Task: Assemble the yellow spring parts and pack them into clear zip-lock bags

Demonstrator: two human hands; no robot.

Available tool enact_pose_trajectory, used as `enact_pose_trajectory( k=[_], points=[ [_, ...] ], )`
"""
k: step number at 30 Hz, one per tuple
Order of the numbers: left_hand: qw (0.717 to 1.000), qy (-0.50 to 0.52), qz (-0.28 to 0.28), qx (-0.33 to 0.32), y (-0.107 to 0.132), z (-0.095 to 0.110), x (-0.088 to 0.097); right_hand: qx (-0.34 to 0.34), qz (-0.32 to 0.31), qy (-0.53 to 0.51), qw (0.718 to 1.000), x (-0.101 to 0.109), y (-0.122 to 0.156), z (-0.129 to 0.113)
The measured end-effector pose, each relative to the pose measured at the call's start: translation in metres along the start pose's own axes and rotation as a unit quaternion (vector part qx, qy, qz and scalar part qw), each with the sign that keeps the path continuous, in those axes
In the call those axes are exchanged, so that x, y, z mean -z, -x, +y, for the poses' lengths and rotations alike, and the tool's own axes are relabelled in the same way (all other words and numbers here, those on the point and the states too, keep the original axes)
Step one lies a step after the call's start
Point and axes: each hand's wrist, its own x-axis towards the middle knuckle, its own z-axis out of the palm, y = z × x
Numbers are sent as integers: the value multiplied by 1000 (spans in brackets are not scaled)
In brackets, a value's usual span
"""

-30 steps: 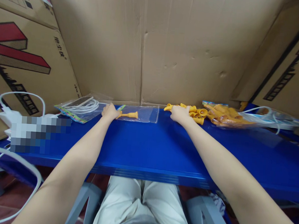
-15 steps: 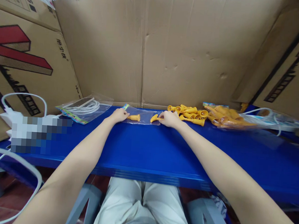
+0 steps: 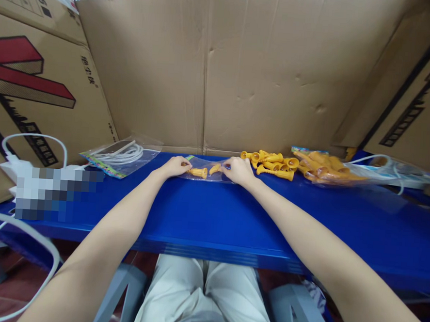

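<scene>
"Yellow horn-shaped piece point(image 3: 199, 172): where do we have it?"

"We have it between our two hands, at the clear plastic bag point(image 3: 219, 178), wide end facing right. We cannot tell whether it lies inside the film or on top."

"And our left hand point(image 3: 174, 167)?"

"Nearly closed, thumb and fingers together on the left end of the bag. We cannot tell whether they pinch the narrow end of the piece as well."

"What does our right hand point(image 3: 240, 171) have?"

"We grip a second yellow piece point(image 3: 215, 169) with curled fingers and thumb. One end sticks out leftward, near the first piece's wide end, over or in the bag; we cannot say which."

"What else do we see on the blue table point(image 3: 211, 214)?"

"Just right of our right hand, a pile of yellow pieces point(image 3: 273, 158); beside that, a filled bag point(image 3: 322, 165) of more. Off to our left, a bag with white cable point(image 3: 126, 154)."
</scene>
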Motion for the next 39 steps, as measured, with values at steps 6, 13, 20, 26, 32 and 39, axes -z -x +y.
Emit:
enact_pose_trajectory(
  k=[6, 13, 20, 26, 32, 39],
  points=[
    [999, -28, 7, 32, 1, 1, -2, -40, -156, 122, 979, 28, 5, -6],
    [999, -28, 0, 44, 2, 1, -3, -57, -146, 12, 988, 17, -1, 2],
    [999, -20, -4, 42, 1, 0, -4, 5, -92, -160, 983, 3, -2, 3],
    [999, 9, -25, 39, -1, -3, -8, 12, -84, -244, 966, 1, -2, 1],
    [994, 84, -60, 41, -1, 6, -7, -29, -33, -245, 969, -10, -5, -5],
    [991, 116, -40, 44, -2, 16, -8, -67, -3, -250, 966, -18, -8, -7]
  ],
)
